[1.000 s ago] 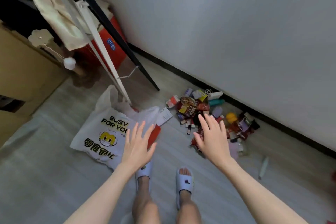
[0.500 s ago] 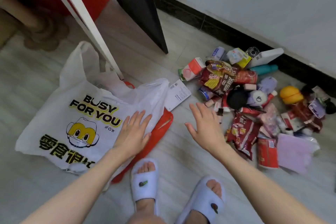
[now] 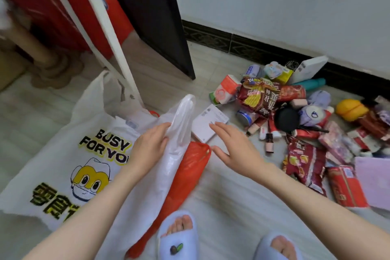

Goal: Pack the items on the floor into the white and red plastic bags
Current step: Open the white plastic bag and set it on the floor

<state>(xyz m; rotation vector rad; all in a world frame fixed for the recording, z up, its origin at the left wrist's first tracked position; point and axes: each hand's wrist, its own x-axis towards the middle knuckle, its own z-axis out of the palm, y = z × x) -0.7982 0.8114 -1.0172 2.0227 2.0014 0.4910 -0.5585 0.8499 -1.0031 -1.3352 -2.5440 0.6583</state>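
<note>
The left hand [image 3: 150,145] pinched a handle of the white plastic bag [image 3: 168,167], lifted off the floor [image 3: 221,196] with the red plastic bag [image 3: 190,167] lying flat just beside it, while the right hand [image 3: 236,150] hovered with fingers spread, holding nothing. Both bags looked thin, limp and slippery (best gripped at the handle loops to open the mouth). The pile of items [image 3: 295,116] lay along the floor's wall-side edge, mostly light packets.

Bare forearms without sleeves, pale blue open-toe slippers [image 3: 178,236], a small dark charm on the left one
</note>
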